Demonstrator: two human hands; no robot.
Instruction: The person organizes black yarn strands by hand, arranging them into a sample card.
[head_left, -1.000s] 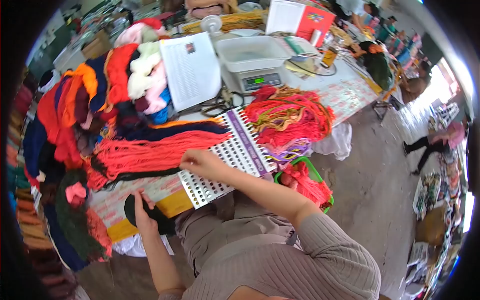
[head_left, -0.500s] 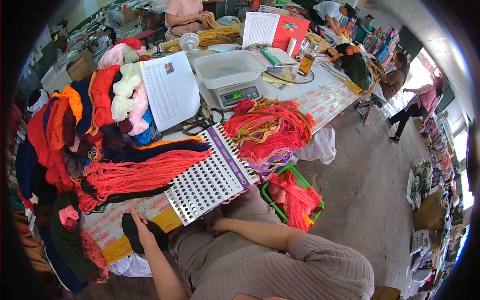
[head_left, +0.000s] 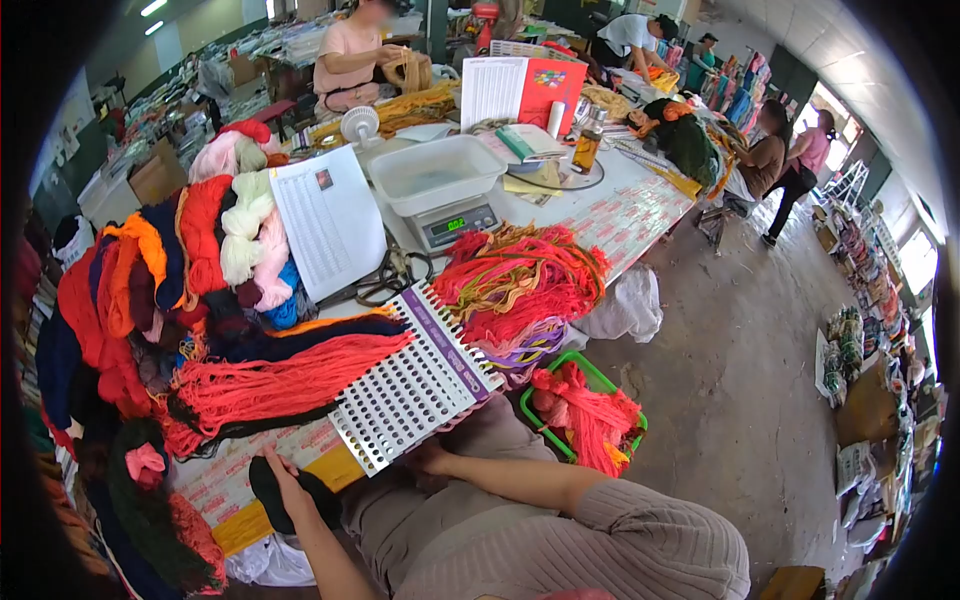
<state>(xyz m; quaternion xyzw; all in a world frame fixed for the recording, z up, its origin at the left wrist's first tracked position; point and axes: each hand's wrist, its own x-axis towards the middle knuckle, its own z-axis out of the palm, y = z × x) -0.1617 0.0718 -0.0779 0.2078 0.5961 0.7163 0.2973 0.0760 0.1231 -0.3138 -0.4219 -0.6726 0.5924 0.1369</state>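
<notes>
My left hand (head_left: 287, 482) is wrapped round a dark green yarn bundle (head_left: 268, 494) at the table's front edge. Below the punched white card (head_left: 405, 392) is my right hand (head_left: 432, 461), near my lap, its fingers hidden. Coral strands (head_left: 290, 375) run from the left side of the table to the card's holes, beside navy and dark strands. A loose pile of red, pink and olive yarn (head_left: 525, 280) lies right of the card. Black scissors (head_left: 395, 277) rest behind it.
A digital scale (head_left: 453, 226) bears a clear plastic tub (head_left: 438, 172). Skeins heap up at the left (head_left: 205, 235). A green basket (head_left: 587, 375) of coral yarn stands at the right. A co-worker (head_left: 350, 55) handles tan yarn across the table; other people are farther back.
The camera view has tilted up and shifted slightly. In the right background, the walking person has moved farther away. My left hand still holds the dark green yarn.
</notes>
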